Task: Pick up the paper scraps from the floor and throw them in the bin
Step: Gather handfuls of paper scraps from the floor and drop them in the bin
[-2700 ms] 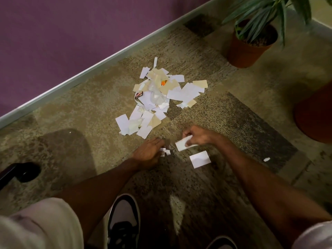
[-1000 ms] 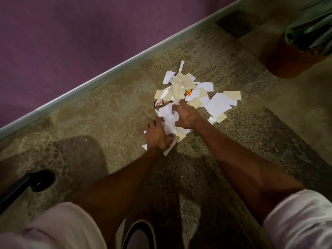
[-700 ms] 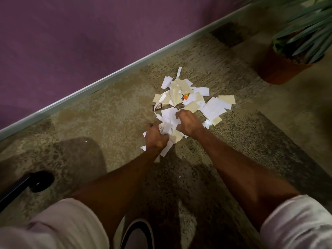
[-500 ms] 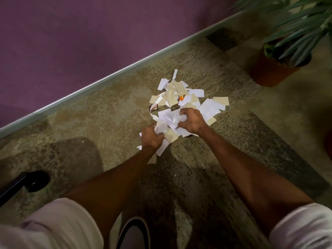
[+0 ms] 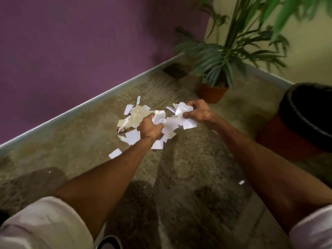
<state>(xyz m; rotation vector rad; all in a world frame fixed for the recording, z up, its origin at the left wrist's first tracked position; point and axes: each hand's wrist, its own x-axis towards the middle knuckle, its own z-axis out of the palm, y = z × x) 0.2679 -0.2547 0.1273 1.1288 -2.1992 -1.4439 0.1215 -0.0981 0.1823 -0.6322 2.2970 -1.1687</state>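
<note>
My left hand is closed around a crumpled bunch of white paper scraps, raised off the floor. My right hand grips another bunch of white scraps, a little higher and to the right. Below both hands, a pile of white and beige paper scraps lies on the carpet near the wall. A single white scrap rests apart, to the lower left of the pile. The bin, with a black liner over a reddish body, stands at the right edge.
A potted plant in a terracotta pot stands in the corner behind the pile. The purple wall and its pale skirting run diagonally at the left. A tiny white scrap lies on the carpet at the right. My shoe shows at the bottom.
Both hands closed on bunches of scraps from the pile and lifted them off the floor, moving up and right. The view swung up, bringing the bin into sight.
</note>
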